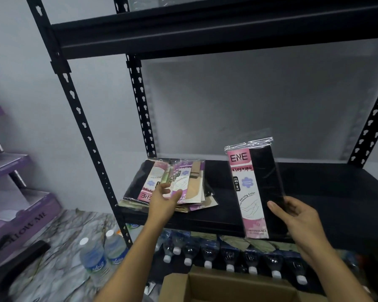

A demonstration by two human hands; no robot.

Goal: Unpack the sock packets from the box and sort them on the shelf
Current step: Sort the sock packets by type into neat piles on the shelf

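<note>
A pile of sock packets (190,184) lies on the left end of the black shelf board (325,192), pink, purple and beige labels mixed. My left hand (165,198) reaches over the pile's front edge, fingers apart, holding nothing I can see. My right hand (292,216) grips a black sock packet (254,188) with a pink "ENE Stocking" label, held upright in front of the shelf's middle. The open cardboard box (234,286) sits below at the bottom edge; its inside is hidden.
A black metal shelf frame (81,118) surrounds the board, with another board above. Several water bottles (229,256) lie under the shelf, and two stand on the marble floor (100,256). Purple cartons (20,212) are stacked at left.
</note>
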